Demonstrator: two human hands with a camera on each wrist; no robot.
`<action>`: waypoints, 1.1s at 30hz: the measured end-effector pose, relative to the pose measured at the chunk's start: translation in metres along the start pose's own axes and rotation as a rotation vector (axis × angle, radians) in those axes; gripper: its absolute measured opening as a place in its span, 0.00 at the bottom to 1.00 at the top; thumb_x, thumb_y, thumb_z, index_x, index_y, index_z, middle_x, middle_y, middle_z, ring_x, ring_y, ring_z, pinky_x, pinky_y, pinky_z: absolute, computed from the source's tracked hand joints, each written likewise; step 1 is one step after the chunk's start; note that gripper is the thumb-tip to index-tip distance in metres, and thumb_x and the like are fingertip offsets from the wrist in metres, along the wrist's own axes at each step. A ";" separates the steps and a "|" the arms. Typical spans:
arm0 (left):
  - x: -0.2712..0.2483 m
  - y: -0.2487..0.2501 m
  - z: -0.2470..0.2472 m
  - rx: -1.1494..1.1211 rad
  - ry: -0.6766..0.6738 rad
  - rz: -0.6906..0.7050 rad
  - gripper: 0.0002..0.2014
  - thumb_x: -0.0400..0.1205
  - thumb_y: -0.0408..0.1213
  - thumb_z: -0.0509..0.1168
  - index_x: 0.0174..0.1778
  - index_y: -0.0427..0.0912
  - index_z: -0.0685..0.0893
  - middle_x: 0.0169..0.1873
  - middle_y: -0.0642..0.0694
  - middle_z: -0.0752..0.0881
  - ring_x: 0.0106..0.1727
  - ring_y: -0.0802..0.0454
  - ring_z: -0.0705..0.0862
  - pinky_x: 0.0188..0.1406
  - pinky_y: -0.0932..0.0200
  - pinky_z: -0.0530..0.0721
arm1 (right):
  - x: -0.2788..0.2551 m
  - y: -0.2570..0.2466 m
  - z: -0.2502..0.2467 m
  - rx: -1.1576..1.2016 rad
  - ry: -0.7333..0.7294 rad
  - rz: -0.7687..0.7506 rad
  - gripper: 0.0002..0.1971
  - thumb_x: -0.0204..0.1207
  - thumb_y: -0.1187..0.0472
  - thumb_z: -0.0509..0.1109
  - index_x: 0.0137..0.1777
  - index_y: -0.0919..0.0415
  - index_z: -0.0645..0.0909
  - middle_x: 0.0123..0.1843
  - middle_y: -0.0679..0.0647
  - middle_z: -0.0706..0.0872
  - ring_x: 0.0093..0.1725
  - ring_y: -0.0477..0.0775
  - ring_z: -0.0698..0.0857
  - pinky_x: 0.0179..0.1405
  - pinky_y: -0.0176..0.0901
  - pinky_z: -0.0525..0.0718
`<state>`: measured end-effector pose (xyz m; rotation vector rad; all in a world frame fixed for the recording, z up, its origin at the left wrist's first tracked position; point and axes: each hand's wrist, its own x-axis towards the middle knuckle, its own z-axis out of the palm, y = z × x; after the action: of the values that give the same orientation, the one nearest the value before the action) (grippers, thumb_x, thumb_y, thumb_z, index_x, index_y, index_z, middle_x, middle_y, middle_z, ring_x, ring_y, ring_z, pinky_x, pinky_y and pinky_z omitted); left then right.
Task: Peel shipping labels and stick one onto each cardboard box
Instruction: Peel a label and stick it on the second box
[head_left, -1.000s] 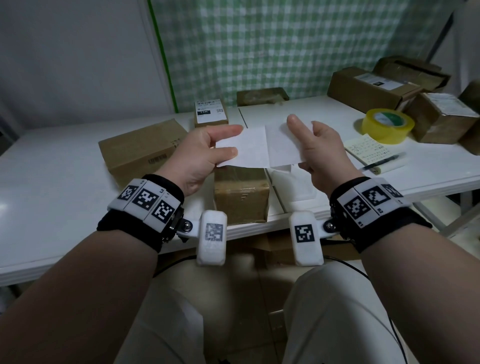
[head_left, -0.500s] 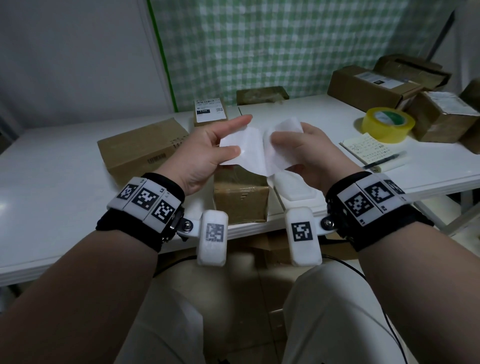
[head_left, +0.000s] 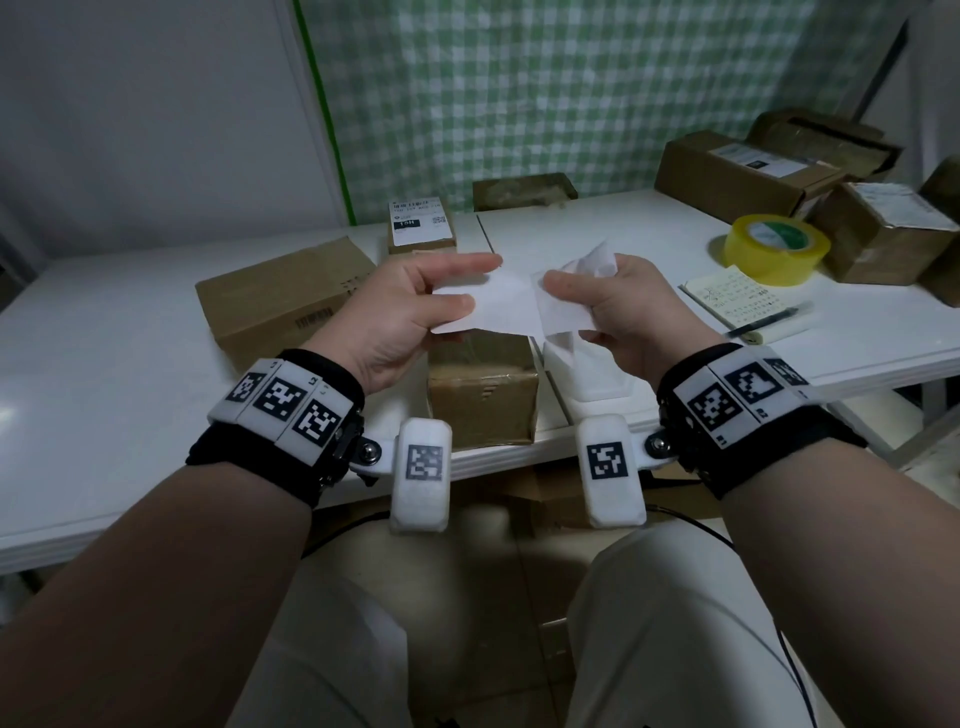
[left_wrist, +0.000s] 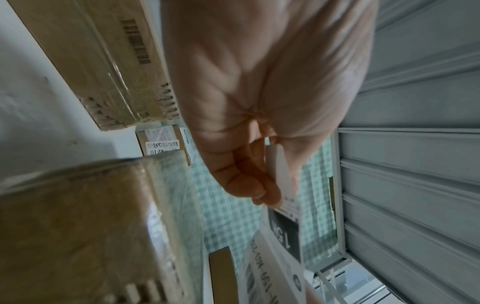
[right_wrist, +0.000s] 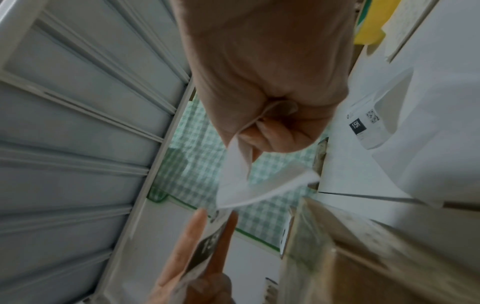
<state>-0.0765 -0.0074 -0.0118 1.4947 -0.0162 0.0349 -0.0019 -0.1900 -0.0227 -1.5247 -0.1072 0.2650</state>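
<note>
Head view: left hand (head_left: 410, 312) pinches label (head_left: 501, 306), right hand (head_left: 618, 306) clenches peeled backing (head_left: 563, 312) above bare box (head_left: 480, 400) on counter (head_left: 104, 395). Far box (head_left: 422, 226) labelled; sticking left.

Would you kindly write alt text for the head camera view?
Both hands peel a white label from its backing above a small cardboard box: left hand pinches one side, right hand crumples the other.
</note>
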 end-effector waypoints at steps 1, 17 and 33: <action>0.000 -0.001 0.000 0.005 0.009 -0.002 0.19 0.79 0.16 0.59 0.56 0.40 0.85 0.56 0.48 0.85 0.48 0.57 0.88 0.45 0.65 0.87 | 0.001 0.001 -0.001 -0.024 0.003 -0.009 0.06 0.72 0.64 0.76 0.44 0.59 0.81 0.39 0.53 0.87 0.38 0.51 0.86 0.24 0.34 0.79; 0.004 0.002 -0.003 -0.046 0.257 0.014 0.21 0.77 0.17 0.60 0.52 0.48 0.87 0.66 0.48 0.82 0.53 0.54 0.83 0.33 0.69 0.81 | 0.010 0.004 -0.026 -0.043 0.198 0.001 0.07 0.73 0.61 0.75 0.42 0.54 0.78 0.43 0.52 0.82 0.42 0.49 0.82 0.31 0.36 0.77; 0.009 0.015 0.007 0.015 0.348 0.146 0.20 0.79 0.20 0.60 0.53 0.51 0.85 0.66 0.52 0.81 0.64 0.52 0.80 0.38 0.68 0.83 | 0.027 0.020 -0.047 0.064 0.275 0.222 0.06 0.81 0.59 0.65 0.49 0.63 0.79 0.42 0.57 0.80 0.35 0.52 0.79 0.41 0.41 0.85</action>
<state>-0.0680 -0.0133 0.0039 1.4827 0.1560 0.4129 0.0333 -0.2288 -0.0477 -1.4953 0.2869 0.2300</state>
